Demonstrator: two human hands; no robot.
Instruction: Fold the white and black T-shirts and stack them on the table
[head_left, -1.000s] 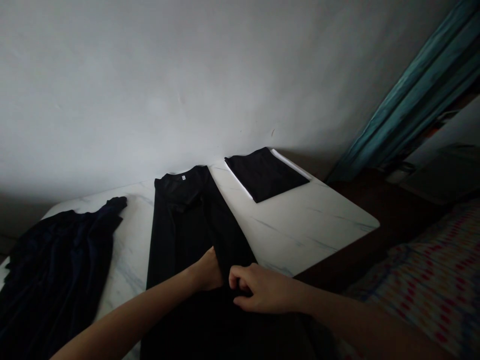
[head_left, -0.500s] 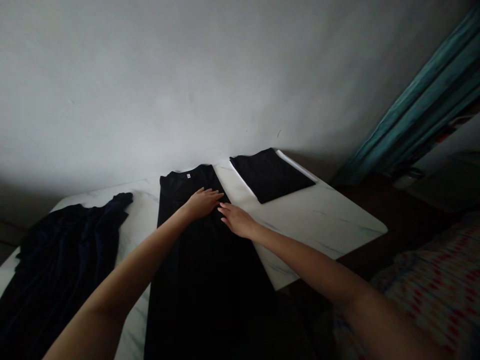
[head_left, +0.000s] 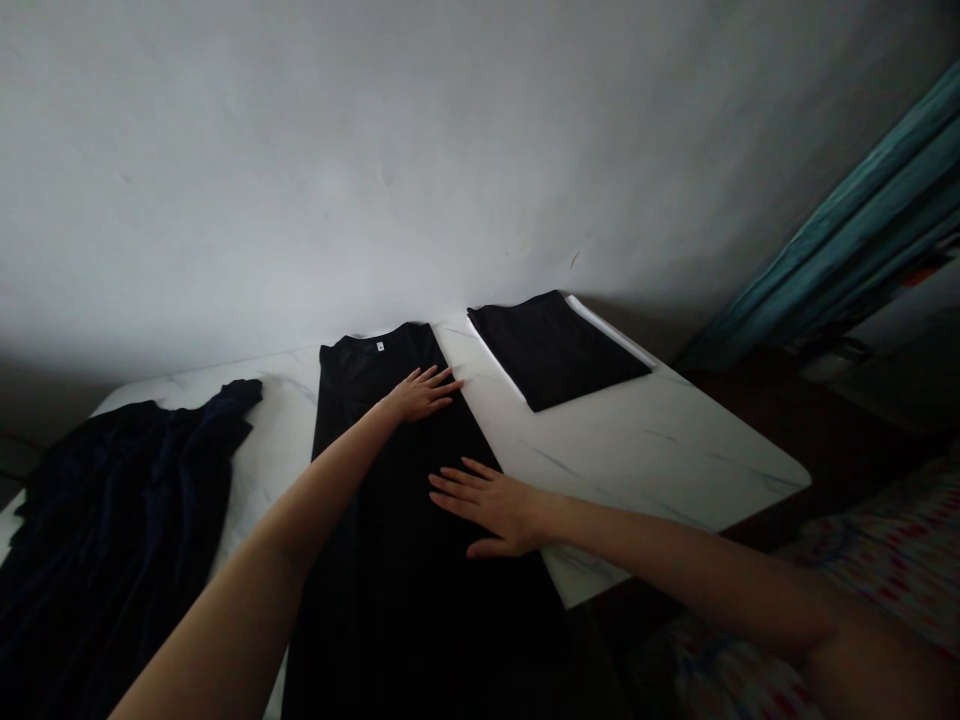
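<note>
A long black garment (head_left: 390, 480) with a small white neck label (head_left: 380, 346) lies stretched over the table, its sides folded in. Its near end fades into darkness. My left hand (head_left: 424, 394) rests flat on its upper right part, fingers spread toward the right edge. Lower down, my right hand (head_left: 495, 505) is over the same cloth near its right edge, fingers stretched out and thumb apart. Neither hand grips anything.
To the right lies a folded black garment (head_left: 562, 350) on something white. A crumpled dark navy garment (head_left: 142, 500) covers the left end of the white marbled table (head_left: 720, 470). Behind stands a grey wall (head_left: 375, 160); a teal curtain (head_left: 832, 240) hangs right.
My right hand has moved down along the garment toward me, away from my left hand, and its fingers have spread. My left hand stays near the garment's upper right edge, fingers wider apart.
</note>
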